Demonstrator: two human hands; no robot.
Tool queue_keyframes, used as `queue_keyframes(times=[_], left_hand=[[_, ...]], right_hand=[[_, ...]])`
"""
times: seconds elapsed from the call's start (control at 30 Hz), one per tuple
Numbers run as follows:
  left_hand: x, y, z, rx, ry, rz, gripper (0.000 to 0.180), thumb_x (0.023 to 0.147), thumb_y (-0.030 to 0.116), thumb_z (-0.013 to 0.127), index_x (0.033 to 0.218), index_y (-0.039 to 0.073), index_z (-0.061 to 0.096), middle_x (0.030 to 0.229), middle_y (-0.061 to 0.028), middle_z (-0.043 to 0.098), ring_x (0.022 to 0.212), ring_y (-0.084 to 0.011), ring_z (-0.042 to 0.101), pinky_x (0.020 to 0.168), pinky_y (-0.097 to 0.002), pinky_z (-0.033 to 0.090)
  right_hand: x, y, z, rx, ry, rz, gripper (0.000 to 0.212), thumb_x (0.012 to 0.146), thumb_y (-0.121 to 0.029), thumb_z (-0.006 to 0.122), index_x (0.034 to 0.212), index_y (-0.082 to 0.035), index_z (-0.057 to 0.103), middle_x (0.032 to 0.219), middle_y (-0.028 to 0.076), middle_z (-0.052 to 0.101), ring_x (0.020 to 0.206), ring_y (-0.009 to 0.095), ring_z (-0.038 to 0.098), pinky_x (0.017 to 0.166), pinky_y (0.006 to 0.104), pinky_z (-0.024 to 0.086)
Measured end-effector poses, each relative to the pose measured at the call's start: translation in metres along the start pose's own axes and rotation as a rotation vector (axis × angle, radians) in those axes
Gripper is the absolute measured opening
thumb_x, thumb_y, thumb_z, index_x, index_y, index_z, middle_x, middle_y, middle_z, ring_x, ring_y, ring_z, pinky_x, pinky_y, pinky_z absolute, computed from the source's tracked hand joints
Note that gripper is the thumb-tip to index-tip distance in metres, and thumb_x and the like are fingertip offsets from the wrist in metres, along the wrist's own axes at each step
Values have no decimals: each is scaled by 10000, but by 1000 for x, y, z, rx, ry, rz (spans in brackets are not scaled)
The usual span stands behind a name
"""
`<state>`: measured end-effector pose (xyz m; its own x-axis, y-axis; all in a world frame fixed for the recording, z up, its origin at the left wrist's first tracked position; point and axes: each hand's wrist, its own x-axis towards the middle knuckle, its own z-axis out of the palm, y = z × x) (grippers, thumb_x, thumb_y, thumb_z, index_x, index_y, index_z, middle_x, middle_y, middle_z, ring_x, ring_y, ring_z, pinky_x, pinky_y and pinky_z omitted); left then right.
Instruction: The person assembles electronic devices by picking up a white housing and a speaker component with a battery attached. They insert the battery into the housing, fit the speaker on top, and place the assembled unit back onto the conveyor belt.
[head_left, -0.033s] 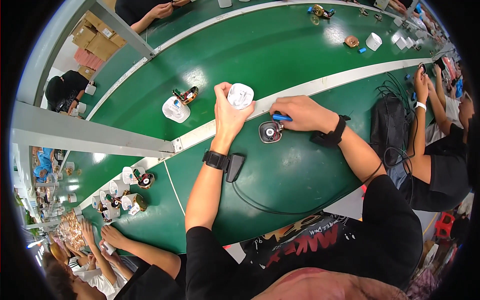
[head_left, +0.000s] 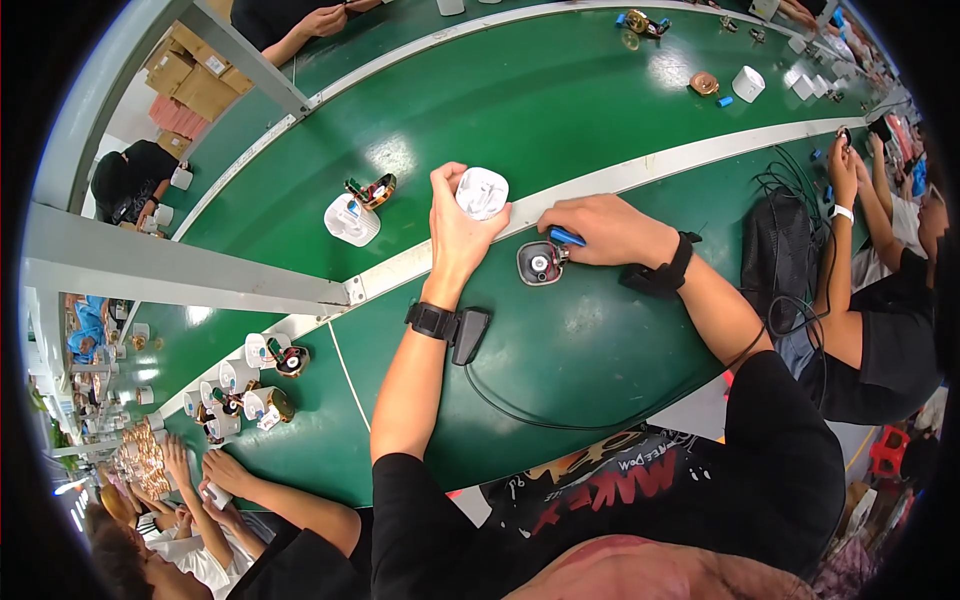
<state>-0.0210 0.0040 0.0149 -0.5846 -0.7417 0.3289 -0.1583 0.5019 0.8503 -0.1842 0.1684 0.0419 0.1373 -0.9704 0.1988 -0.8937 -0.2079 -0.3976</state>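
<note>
My left hand [head_left: 460, 220] is wrapped round a white plastic housing [head_left: 482, 193], its open hollow side facing up, held above the bench's pale rail. My right hand [head_left: 608, 230] is closed over a blue cylinder [head_left: 566, 236], with the fingertips partly hidden. Just left of that hand, a dark rounded-square part [head_left: 541, 263] with a round pale centre lies on the green bench. It appears joined to the blue cylinder by small wiring, though the hand covers part of this.
A white housing [head_left: 352, 220] with an opened circuit assembly stands on the green belt. Several more housings [head_left: 238, 376] cluster at left, near a co-worker's hands [head_left: 228, 475]. A metal post [head_left: 190, 265] crosses on the left. A black bag [head_left: 780, 245] and cables lie right.
The blue cylinder has tilted slightly, and my right hand has shifted a little. My left hand with the white housing is almost unmoved.
</note>
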Motion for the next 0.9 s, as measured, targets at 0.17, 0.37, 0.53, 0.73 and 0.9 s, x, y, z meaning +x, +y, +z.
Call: queue_keyframes(times=[0.17, 0.37, 0.53, 0.73, 0.9], left_hand=[[-3, 6, -1, 153, -37, 48, 709, 625, 208, 892, 1166, 26, 473, 988, -164, 618, 956, -315, 628, 839, -410, 517], [-1, 4, -2, 14, -40, -83, 743, 618, 216, 905, 1189, 15, 473, 993, -160, 627, 1030, -307, 606, 867, -417, 506], [-6, 8, 2, -62, -131, -22, 728, 673, 193, 873, 1223, 1, 436, 1094, -194, 592, 1084, -321, 580, 906, -416, 486], [-15, 11, 15, 71, -295, 235, 731, 715, 161, 835, 1267, -8, 387, 1182, -218, 500, 1094, -369, 545, 939, -410, 463], [-16, 18, 13, 102, -295, 218, 722, 714, 156, 830, 1270, -2, 397, 1154, -207, 491, 1089, -381, 529, 932, -416, 463]], right_hand=[[6, 12, -16, 269, -227, 326, 279, 847, -110, 664, 1119, -74, 606, 845, 44, 589, 692, 138, 544, 581, 291, 459], [5, 35, -8, 1542, 134, 708, 207, 943, -130, 606, 1122, -30, 584, 897, 64, 623, 698, 108, 545, 575, 241, 491], [13, 22, 4, 2292, 614, 639, 225, 972, -118, 584, 1142, 29, 580, 961, 115, 650, 722, 99, 552, 603, 221, 510], [16, 8, 17, 1308, 761, 470, 196, 920, -53, 637, 1085, 53, 636, 1037, 159, 666, 760, 121, 614, 666, 240, 538], [12, 1, 16, 972, 800, 388, 119, 859, 3, 685, 966, 55, 688, 1025, 141, 682, 770, 140, 652, 688, 257, 544]])
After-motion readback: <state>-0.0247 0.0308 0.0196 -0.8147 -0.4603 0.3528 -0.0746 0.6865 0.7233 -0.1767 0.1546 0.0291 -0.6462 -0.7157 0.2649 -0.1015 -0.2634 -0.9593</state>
